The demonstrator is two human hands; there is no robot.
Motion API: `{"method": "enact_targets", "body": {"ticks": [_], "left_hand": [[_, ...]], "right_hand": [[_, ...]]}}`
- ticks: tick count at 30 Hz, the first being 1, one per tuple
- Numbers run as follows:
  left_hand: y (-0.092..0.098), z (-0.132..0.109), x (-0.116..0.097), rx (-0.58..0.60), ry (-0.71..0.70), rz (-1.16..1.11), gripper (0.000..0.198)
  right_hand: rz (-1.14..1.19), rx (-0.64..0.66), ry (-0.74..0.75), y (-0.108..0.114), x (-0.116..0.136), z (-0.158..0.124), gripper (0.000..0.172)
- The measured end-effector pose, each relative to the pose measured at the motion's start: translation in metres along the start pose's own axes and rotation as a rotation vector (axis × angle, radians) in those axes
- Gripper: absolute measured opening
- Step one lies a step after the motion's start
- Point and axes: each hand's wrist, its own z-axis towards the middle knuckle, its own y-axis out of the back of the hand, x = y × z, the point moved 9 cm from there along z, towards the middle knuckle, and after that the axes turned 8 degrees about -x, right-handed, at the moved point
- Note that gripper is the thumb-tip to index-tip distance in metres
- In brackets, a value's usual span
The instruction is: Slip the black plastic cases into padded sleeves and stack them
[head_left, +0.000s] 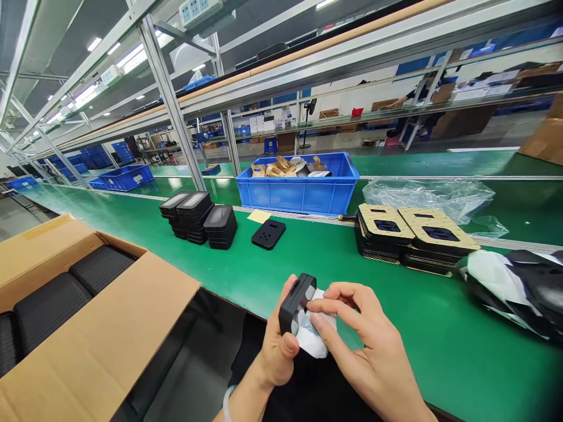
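Note:
My left hand [276, 357] is closed around a black rectangular case [299, 300], tilted on its side near the table's front edge. White crumpled sheet material [313, 343] lies against the case's right face. My right hand [369, 331] has its thumb and fingers closed on that white sheet, close to the case; the case's inner side is mostly hidden. Beyond my hands, a flat black plate with holes [268, 234] rests on the green table [308, 258], beside a small yellow paper [259, 215].
Stacked black cases [220, 225] stand left of the plate. A blue bin [299, 195] with paper scraps sits behind. Stacked panels with cream backing [433, 234], clear plastic [426, 193] and a black-and-white bag [514, 287] are right; an open carton [101, 310] is left.

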Motion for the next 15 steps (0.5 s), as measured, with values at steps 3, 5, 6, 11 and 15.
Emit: {"method": "enact_targets", "body": {"ticks": [3,5,6,11,15], "left_hand": [[0.004,0.001,0.003,0.029,0.004,0.017,0.079],[0.007,0.001,0.006,0.055,0.018,0.024,0.077],[0.008,0.001,0.008,0.070,0.022,0.031,0.077],[0.005,0.003,0.005,0.112,0.031,0.043,0.077],[-0.001,0.004,-0.003,0.073,0.047,-0.004,0.072]], "right_hand": [[0.030,-0.005,-0.019,-0.001,-0.004,0.002,0.007],[0.071,-0.001,-0.049,-0.002,-0.007,0.003,0.007],[0.093,0.010,-0.075,-0.003,-0.009,0.003,0.008],[0.184,0.078,-0.179,-0.013,-0.016,-0.002,0.013],[0.114,-0.043,-0.030,-0.008,-0.006,-0.006,0.011]]}}
